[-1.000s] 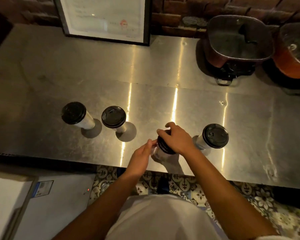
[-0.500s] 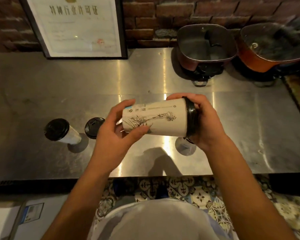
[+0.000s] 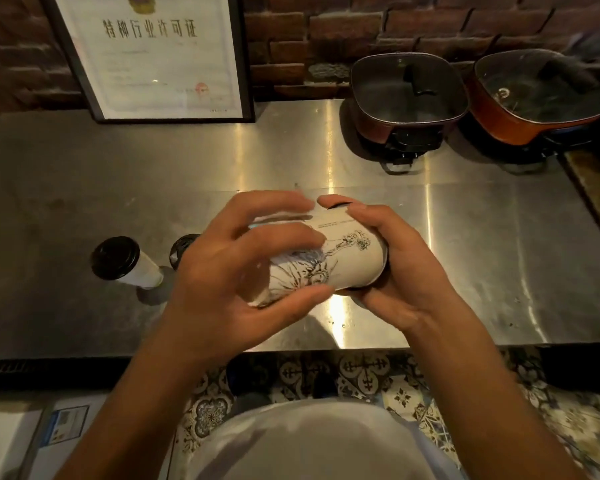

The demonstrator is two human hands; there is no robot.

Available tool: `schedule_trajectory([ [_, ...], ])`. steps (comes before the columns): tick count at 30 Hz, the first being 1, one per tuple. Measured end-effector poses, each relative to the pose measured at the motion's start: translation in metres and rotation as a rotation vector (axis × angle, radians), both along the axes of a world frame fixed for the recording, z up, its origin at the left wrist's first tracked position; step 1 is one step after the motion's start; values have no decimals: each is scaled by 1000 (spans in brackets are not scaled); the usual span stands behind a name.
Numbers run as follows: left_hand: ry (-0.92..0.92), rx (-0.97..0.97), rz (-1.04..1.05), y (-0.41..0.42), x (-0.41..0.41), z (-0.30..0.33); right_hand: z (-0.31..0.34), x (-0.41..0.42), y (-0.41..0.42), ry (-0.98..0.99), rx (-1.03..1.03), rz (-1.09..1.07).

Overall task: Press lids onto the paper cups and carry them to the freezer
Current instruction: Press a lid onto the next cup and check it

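A white paper cup (image 3: 329, 261) with a black line drawing lies on its side in the air above the steel counter (image 3: 465, 258), held between both hands. My left hand (image 3: 236, 271) curls around its base end. My right hand (image 3: 392, 265) wraps the lidded end, and only slivers of the black lid show past the fingers. A second cup with a black lid (image 3: 118, 261) stands on the counter at the left. A third lidded cup (image 3: 182, 247) stands just behind my left hand, mostly hidden.
Two square lidded pots (image 3: 406, 95) (image 3: 537, 95) sit at the back right. A framed certificate (image 3: 153, 57) leans on the brick wall at the back left. A white appliance top (image 3: 11, 441) shows at the lower left, patterned floor tiles below the counter edge.
The cup came up off the counter and was turned on its side between both hands. It has since rolled a little and my right hand closed further over the lid end.
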State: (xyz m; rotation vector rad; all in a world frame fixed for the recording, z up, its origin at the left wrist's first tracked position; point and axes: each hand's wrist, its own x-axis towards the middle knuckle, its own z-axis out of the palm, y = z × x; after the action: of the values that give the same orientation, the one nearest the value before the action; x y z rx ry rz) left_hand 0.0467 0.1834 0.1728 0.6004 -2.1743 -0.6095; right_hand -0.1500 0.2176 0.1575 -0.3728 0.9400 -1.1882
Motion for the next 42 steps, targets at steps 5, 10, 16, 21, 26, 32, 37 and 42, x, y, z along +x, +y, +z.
schedule_trajectory([
  [5, 263, 195, 159, -4, -9, -14, 2, 6, 8, 248, -150, -192],
  [10, 695, 1143, 270, 4, -30, -28, -11, 13, 19, 935, -654, -319],
  [16, 298, 617, 217, 11, -12, -36, -13, 3, 9, 457, -239, -256],
  [21, 192, 246, 174, 5, -7, -42, -10, 9, 4, 302, -72, -206],
  [26, 409, 779, 408, 10, -13, -41, -15, 21, 15, 786, -410, -296],
  [32, 335, 1060, 322, 5, -7, -42, -24, 14, 17, 926, -583, -269],
  [37, 193, 408, 138, 10, -5, -40, -15, 6, 8, 365, -63, -219],
  [42, 190, 151, 280, 13, -8, -49, -11, 10, 7, 340, 26, -153],
])
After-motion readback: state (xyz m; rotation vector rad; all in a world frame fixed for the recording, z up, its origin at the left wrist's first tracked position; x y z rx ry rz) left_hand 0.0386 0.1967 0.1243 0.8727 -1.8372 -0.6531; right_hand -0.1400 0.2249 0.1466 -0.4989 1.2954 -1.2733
